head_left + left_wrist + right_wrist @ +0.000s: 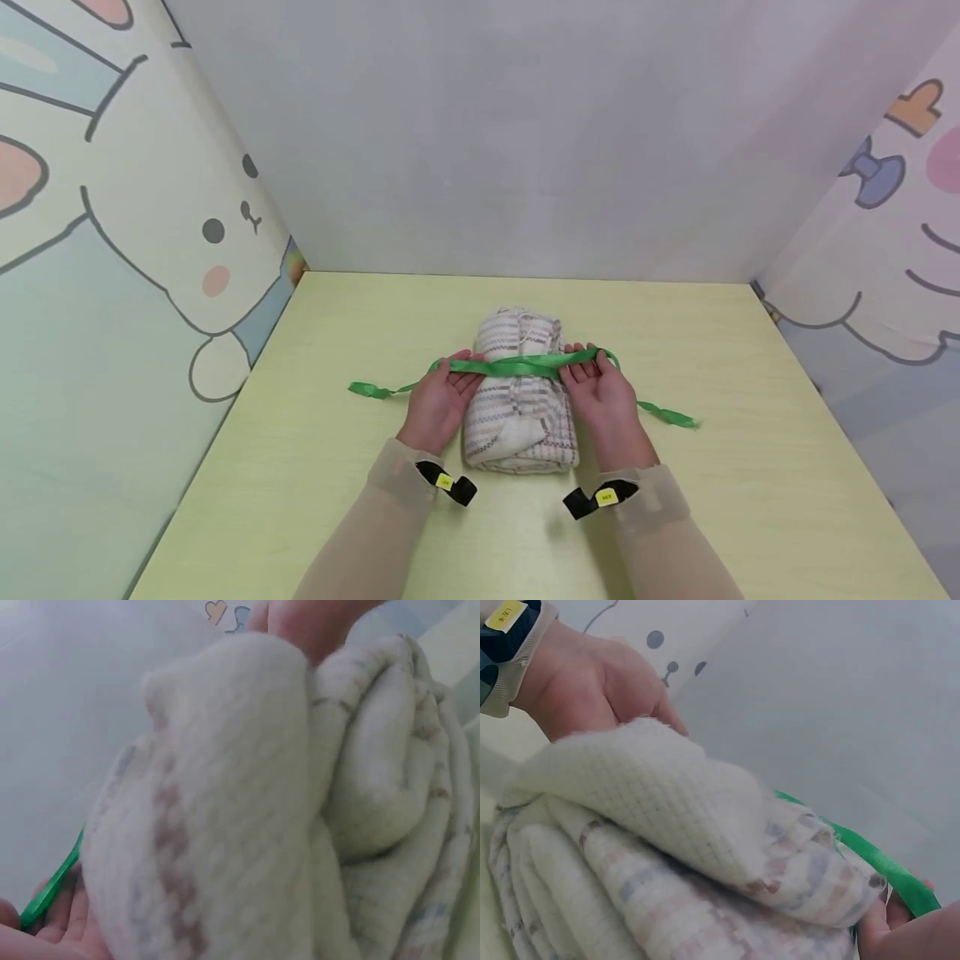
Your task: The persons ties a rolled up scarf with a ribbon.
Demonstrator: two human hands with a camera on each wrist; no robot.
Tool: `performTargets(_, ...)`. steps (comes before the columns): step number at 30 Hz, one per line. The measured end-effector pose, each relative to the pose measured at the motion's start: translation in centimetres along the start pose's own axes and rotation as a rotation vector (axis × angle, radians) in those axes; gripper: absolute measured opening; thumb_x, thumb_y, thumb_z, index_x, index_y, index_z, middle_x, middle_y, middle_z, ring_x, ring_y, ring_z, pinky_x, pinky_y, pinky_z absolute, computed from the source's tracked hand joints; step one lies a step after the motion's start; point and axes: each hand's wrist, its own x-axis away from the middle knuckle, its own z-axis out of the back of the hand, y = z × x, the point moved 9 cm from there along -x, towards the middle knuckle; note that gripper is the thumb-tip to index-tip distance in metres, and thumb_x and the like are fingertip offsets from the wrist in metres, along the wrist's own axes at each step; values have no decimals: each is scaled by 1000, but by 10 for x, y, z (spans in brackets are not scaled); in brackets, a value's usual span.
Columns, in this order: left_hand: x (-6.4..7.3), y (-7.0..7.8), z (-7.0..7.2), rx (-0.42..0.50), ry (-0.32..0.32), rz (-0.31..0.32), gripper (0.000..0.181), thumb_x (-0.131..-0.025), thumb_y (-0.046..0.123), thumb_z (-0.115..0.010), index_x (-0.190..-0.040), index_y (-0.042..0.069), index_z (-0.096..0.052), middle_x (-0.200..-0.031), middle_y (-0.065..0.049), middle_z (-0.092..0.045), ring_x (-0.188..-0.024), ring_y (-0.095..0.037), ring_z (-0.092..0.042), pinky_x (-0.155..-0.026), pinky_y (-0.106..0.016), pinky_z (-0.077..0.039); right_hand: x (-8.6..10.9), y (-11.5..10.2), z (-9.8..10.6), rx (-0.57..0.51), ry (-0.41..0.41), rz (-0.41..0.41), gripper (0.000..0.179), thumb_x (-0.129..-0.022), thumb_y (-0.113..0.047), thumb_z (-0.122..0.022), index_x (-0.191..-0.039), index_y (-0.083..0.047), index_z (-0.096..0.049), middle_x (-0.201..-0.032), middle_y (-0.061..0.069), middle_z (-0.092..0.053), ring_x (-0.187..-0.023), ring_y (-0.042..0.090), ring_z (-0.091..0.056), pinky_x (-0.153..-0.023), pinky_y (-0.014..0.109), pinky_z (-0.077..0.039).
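Note:
A rolled, striped white towel [517, 437] lies lengthwise on the table, with a green ribbon [525, 365] running across its upper half. My left hand [441, 404], palm up beside the towel's left side, pinches the ribbon between thumb and fingers. On the opposite side my right hand [607, 408] pinches the ribbon too, its fingers against the towel. The ribbon's loose ends trail outward onto the table past each hand. In the left wrist view the towel's folded end [232, 795] hides part of the ribbon. The right wrist view shows the ribbon [885, 862] stretched to the right thumb.
The pale yellow tabletop [750, 500] extends around the towel. A plain grey-white panel [510, 142] stands at the back, and panels with cartoon drawings flank the left and right. Each wrist wears a black strap with a yellow label.

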Motion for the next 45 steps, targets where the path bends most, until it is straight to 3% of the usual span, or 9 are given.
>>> performTargets(4, -4, -1, 0, 70, 19, 6, 46, -114, 32, -33, -140, -3, -47, -138, -23, -58, -127, -31, -59, -110, -41, -44, 0, 2, -3, -21, 22, -31, 22, -111, -27, -42, -118, -10, -53, -110, 6, -57, -110, 18, -56, -110, 36, -40)
performTargets(8, -9, -5, -1, 127, 45, 33, 41, -113, 34, -36, -129, 0, -51, -132, -20, -59, -124, -31, -59, -110, -42, -44, -2, 3, -2, 17, 36, -50, 20, -111, -27, -44, -112, -10, -53, -97, 5, -55, -88, 17, -55, -99, 34, -46)
performTargets(15, -14, -4, -4, 175, 115, 45, 35, -112, 38, -38, -97, 9, -53, -104, -9, -59, -104, -25, -58, -105, -43, -46, -6, 6, -5, 189, 14, -49, 23, -110, -30, -43, -105, -10, -53, -87, 2, -51, -74, 15, -46, -72, 28, -39)
performTargets(19, -15, 1, -14, 168, 70, 23, 35, -111, 38, -39, -93, 11, -52, -86, -4, -53, -87, -21, -54, -98, -40, -47, -6, 6, -10, 342, 0, -27, 22, -111, -31, -43, -110, -11, -51, -85, 0, -49, -67, 13, -40, -67, 25, -36)
performTargets(23, -17, 6, -27, 121, -4, 9, 30, -113, 34, -38, -98, 12, -49, -76, 0, -42, -74, -16, -47, -83, -31, -47, -6, 5, -16, 558, -41, 9, 20, -112, -30, -41, -116, -12, -49, -82, -2, -47, -63, 12, -36, -64, 24, -34)
performTargets(27, -20, 9, -38, 39, -74, 14, 24, -115, 28, -36, -103, 12, -49, -76, 2, -38, -67, -13, -39, -66, -25, -37, -6, 3, -23, 792, -81, 73, 23, -113, -28, -41, -122, -9, -50, -80, -3, -47, -60, 11, -36, -60, 24, -33)
performTargets(31, -21, 10, -44, -114, -114, 9, 24, -115, 25, -36, -109, 9, -54, -80, 1, -44, -66, -13, -37, -60, -24, -33, -6, 0, -29, 991, -105, 164, 27, -113, -26, -43, -125, -3, -52, -77, -1, -43, -59, 12, -31, -58, 24, -33)
performTargets(40, -22, 13, -60, -537, -158, -46, 36, -113, 23, -45, -130, -4, -61, -99, -7, -65, -71, -14, -50, -68, -26, -46, -5, -6, -41, 1292, -42, 340, 27, -107, -30, -56, -96, -5, -55, -67, -2, -41, -57, 14, -37, -61, 29, -40)
performTargets(45, -20, 12, -70, -665, -193, -71, 37, -112, 24, -47, -135, -1, -62, -111, -11, -69, -71, -14, -50, -70, -27, -46, -3, -2, -54, 1472, -29, 436, 33, -104, -34, -61, -86, -8, -54, -71, 0, -47, -61, 17, -42, -62, 34, -40)
